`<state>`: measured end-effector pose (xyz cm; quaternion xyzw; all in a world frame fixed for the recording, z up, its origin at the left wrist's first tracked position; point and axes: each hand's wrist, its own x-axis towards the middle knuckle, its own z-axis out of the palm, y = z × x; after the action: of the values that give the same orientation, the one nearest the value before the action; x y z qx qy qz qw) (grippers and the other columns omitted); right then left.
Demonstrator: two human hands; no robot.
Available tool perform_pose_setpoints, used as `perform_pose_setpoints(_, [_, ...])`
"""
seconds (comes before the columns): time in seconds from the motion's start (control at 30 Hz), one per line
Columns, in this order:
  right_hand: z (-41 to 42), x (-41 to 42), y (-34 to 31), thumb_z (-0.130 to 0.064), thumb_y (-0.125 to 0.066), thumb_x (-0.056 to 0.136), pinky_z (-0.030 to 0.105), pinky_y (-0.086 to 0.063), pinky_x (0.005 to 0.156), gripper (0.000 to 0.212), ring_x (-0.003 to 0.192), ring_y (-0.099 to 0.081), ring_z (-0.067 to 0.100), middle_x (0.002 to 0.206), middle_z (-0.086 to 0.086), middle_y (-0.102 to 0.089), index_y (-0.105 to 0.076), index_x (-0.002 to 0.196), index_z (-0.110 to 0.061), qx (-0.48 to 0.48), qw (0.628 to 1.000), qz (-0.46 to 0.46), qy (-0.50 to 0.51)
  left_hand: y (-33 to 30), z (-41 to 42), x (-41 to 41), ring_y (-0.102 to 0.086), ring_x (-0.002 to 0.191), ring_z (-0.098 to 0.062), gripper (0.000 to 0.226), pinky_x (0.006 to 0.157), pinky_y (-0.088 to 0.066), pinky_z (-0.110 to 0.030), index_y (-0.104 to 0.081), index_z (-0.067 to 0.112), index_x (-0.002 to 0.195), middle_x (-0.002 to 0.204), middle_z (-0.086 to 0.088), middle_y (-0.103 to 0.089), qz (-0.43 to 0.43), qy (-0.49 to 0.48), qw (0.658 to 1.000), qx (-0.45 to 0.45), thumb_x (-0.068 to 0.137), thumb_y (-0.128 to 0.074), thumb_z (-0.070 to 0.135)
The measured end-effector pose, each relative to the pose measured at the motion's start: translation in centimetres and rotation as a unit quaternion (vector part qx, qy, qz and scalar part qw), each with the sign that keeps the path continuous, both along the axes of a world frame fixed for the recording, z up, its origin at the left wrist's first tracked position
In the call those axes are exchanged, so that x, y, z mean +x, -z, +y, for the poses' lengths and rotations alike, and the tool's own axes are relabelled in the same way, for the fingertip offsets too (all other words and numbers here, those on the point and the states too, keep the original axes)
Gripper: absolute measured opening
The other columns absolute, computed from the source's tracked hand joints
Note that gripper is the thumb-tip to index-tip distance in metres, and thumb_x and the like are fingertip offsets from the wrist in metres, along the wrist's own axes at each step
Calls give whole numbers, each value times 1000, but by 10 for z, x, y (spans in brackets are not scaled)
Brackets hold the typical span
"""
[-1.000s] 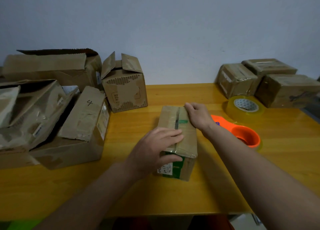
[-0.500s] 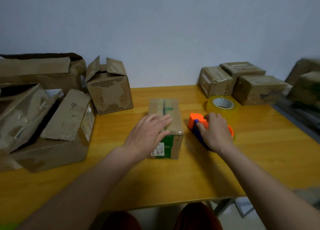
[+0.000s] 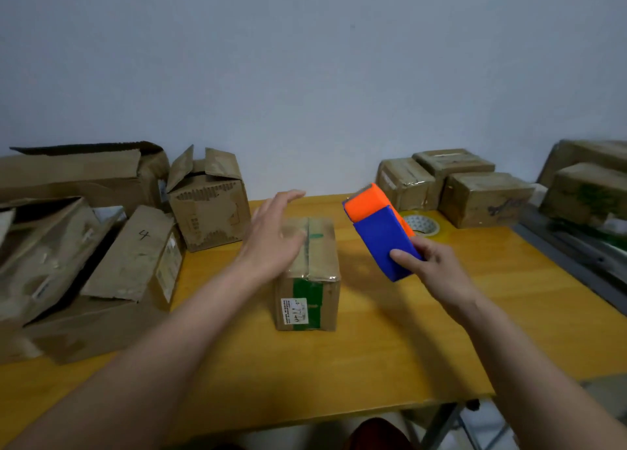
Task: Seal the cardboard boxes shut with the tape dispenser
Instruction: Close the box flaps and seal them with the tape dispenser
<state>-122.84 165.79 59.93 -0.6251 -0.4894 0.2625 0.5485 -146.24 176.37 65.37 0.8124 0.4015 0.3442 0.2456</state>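
Far left: a heap of open, worn cardboard boxes (image 3: 68, 246) lies at the left end of the wooden table (image 3: 390, 347); one flap carries a handwritten 4.
Behind the heap: a long open box (image 3: 78, 174) stands against the wall.
Left of centre, at the back: a small box with raised flaps (image 3: 208, 212) stands upright, unsealed.
Left hand (image 3: 271, 235): reaches in from the lower left, fingers straight and spread, gripping nothing. It hovers over the left part of the centre box's top; the hand is blurred, so whether it touches the cardboard is hard to say.
Centre box (image 3: 308, 276): a small cardboard box stands on the table, flaps folded down and meeting in a seam along the top. Its near face has a green panel and a white label.
Tape dispenser (image 3: 380, 232): orange and blue, held up off the table just right of the centre box, orange end pointing up and away.
Right hand (image 3: 437, 273): fingers and thumb curl round the blue lower end of the dispenser.
Behind the dispenser: a roll of clear tape (image 3: 422, 225) lies flat on the table.
Right, at the back: three taped boxes (image 3: 451, 184) sit clustered together near the wall.
Far right: more boxes (image 3: 583, 184), blurred, beyond the table's edge.
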Motion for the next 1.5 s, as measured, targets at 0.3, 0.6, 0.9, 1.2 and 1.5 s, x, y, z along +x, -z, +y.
perform_pose_setpoints(0.3, [-19, -9, -38, -20, -65, 83, 25, -52, 79, 23, 95, -65, 24, 101, 11, -70, -70, 103, -9, 2, 989, -7, -145, -74, -1, 19, -58, 117, -12, 51, 103, -39, -25, -70, 14, 113, 119, 2, -68, -1, 154, 977, -148, 80, -38, -9])
perform_pose_setpoints(0.6, [-27, -25, -55, -37, -68, 77, 17, -52, 62, 18, 78, -69, 14, 90, 3, -74, -72, 88, -24, -63, 977, 5, -203, -65, -6, 6, -66, 101, -25, 31, 97, -48, -40, -76, 11, 90, 101, -11, -73, -104, 183, 933, -293, 88, -46, 4])
perform_pose_setpoints(0.9, [-31, -36, -61, -35, -73, 78, 19, -53, 67, 26, 87, -71, 20, 99, 8, -73, -68, 101, -24, -79, 963, 26, -258, -42, -8, 2, -66, 74, -13, 21, 73, -57, -26, -65, 8, 98, 84, -6, -68, -207, 140, 847, -470, 82, -71, 21])
perform_pose_setpoints(1.2, [-33, -36, -65, -39, -76, 74, 17, -52, 62, 18, 78, -71, 18, 90, 7, -74, -71, 88, -28, -104, 963, -17, -249, -28, -9, -5, -68, 65, -8, 20, 57, -53, -20, -69, 8, 89, 70, -1, -72, -173, 80, 916, -353, 90, -66, 27])
perform_pose_setpoints(1.5, [-33, -37, -82, -40, -78, 71, 19, -50, 62, 32, 72, -67, 15, 83, 7, -72, -69, 87, -14, -160, 949, -107, -249, -8, -15, -19, -68, 73, -12, 16, 53, -53, -18, -71, 4, 91, 87, -10, -72, -220, -63, 926, -301, 84, -72, 18])
